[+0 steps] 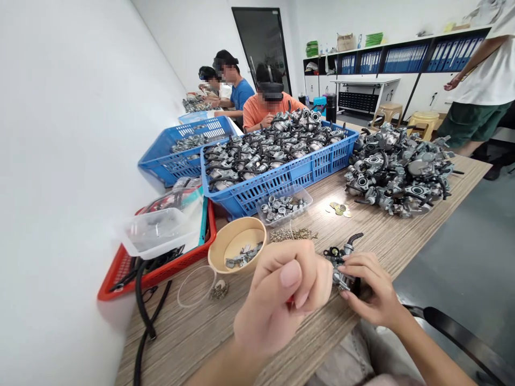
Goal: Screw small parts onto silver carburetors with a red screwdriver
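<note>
My left hand (284, 295) is raised in front of the camera, curled into a fist. A small bit of red shows between its fingers; what it belongs to is hidden. Under my right hand (372, 287) lies a metal carburetor (338, 262) with a short black hose, near the table's front edge. The fingers of that hand grip its right side, and my left fist covers part of its left side. Just beyond are a heap of brass screws (295, 234) and several thin brass-coloured plates (340, 209).
A blue crate (281, 179) full of carburetors stands behind a clear tray (284, 206) of small metal parts. More carburetors (402, 169) are piled at right. Left are a round tub (237, 241), a red basket (156, 273) and black hoses (147, 316). Several people sit or stand beyond.
</note>
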A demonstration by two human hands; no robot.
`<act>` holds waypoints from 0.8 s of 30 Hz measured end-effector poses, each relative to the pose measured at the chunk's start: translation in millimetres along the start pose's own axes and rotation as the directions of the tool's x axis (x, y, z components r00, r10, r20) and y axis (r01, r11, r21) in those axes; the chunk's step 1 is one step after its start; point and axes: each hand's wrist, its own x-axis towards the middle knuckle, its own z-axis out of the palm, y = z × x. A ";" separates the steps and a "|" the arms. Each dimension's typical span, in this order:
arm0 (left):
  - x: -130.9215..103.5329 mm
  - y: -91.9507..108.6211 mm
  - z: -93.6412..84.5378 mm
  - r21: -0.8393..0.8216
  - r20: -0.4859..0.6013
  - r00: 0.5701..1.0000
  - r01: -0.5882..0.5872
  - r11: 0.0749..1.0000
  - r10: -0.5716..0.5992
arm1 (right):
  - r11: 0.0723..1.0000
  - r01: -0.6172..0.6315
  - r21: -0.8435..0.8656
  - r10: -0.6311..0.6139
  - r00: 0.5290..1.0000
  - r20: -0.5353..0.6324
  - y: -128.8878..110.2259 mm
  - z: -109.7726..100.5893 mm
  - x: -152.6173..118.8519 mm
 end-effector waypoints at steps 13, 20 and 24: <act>-0.1 0.6 7.0 0.033 -0.043 0.999 0.030 0.999 -0.028 | 1.000 0.003 0.001 -0.003 1.000 -0.003 -0.7 0.2 -0.2; 5.5 -12.0 17.9 -0.016 -0.066 0.998 -0.021 1.000 0.019 | 1.000 0.000 -0.010 0.000 1.000 0.004 0.0 0.2 -0.8; 9.6 -19.6 15.9 -0.013 -0.094 0.989 -0.118 0.993 0.116 | 1.000 0.003 -0.017 -0.003 1.000 -0.010 -0.7 1.2 -0.3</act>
